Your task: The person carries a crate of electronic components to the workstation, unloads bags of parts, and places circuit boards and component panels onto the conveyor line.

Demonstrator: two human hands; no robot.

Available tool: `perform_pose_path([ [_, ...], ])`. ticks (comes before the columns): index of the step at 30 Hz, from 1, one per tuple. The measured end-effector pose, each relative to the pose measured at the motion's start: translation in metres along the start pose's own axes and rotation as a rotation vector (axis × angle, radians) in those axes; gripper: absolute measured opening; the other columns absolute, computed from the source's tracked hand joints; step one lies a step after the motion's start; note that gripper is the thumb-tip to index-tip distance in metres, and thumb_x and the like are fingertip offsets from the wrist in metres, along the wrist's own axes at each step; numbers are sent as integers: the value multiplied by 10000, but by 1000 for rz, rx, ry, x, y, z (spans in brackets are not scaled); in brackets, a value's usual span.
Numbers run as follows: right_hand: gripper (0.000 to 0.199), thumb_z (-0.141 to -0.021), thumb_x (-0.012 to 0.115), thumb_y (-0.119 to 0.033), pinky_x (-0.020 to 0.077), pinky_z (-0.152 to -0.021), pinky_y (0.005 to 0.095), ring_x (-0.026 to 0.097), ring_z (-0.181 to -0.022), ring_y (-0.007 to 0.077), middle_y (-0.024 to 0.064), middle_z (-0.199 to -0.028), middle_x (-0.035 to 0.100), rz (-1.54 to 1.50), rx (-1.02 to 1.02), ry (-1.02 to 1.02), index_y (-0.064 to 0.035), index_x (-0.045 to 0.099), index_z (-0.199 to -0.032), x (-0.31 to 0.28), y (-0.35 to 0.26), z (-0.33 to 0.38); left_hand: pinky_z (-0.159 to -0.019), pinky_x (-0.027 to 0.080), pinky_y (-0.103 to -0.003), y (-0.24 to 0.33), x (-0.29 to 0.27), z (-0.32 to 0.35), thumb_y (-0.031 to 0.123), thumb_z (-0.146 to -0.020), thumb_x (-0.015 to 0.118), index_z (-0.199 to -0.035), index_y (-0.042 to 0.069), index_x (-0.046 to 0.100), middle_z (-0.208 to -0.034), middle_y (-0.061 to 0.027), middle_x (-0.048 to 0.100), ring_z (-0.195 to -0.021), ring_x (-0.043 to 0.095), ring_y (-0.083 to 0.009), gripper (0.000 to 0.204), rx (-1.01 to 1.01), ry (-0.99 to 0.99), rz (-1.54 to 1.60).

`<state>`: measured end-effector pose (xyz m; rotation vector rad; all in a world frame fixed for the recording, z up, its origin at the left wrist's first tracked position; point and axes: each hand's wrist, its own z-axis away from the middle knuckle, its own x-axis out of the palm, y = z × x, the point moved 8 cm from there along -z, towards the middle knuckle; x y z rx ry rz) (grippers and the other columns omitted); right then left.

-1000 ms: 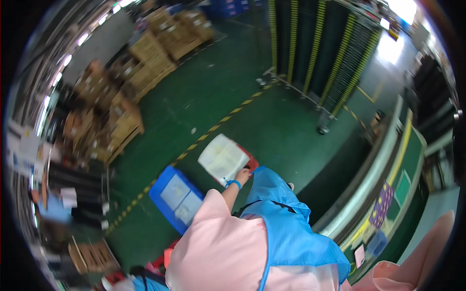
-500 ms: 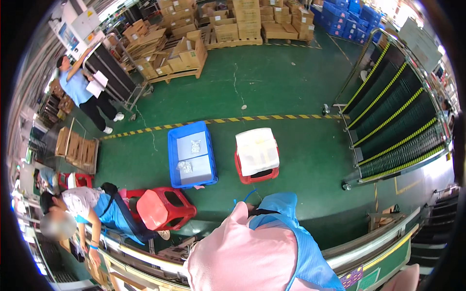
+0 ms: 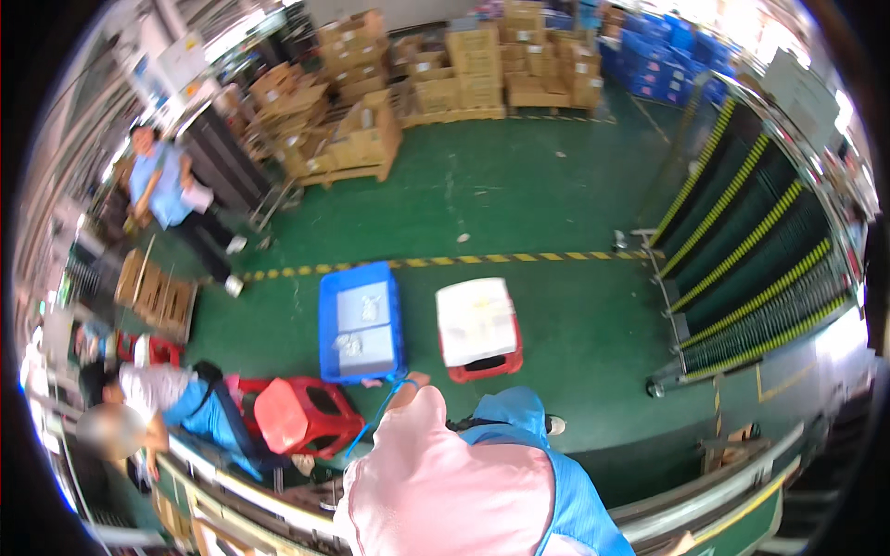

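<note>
My pink-sleeved upper body and blue apron (image 3: 589, 500) fill the lower middle. From the end of a pink sleeve comes my left hand (image 3: 405, 394), blurred, its fingers not readable. A thin blue cord (image 3: 375, 422) runs down and left from beside its wrist. The hand is just below a blue crate (image 3: 402, 347), which holds clear bags of small parts on grey-white sheets. To its upper right, a red stool (image 3: 487, 366) bears a white cover (image 3: 476, 320). At the bottom edge, a sliver of my right hand (image 3: 681, 543) shows by the workbench (image 3: 742, 514); its fingers are hidden.
On the left, a co-worker in a blue apron (image 3: 218, 417) is beside a red stool (image 3: 295, 417). Behind stands a person in a light blue shirt (image 3: 169, 190). A wheeled rack (image 3: 742, 232) is on the right; cardboard boxes (image 3: 366, 139) and blue crates (image 3: 654, 60) line the back.
The room has shifted down in view. My left hand has come into sight by the cord. The standing person has lowered a raised arm from the rack and turned this way.
</note>
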<state>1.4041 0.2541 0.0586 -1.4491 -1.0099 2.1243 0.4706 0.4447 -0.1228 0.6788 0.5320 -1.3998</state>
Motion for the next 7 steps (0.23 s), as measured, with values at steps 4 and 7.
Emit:
perform_pose_path([
  [4,198,-747,582,-271,373,-420,286,456,-473,141,46,-606,511,-680,348,-150,-116,578,-871,17,93,100,-720,464,-409,-19,38,-102,229,-759,513,-898,85,632,-955,-147,610,-865,595,-282,232,-3,15,-90],
  [7,117,-764,539,-202,383,-412,292,472,-467,169,61,-624,513,-668,336,-272,-91,550,-798,26,69,155,-655,459,-406,55,-71,-161,224,-777,493,-869,104,621,-926,-126,621,-801,601,-272,199,154,-59,-393],
])
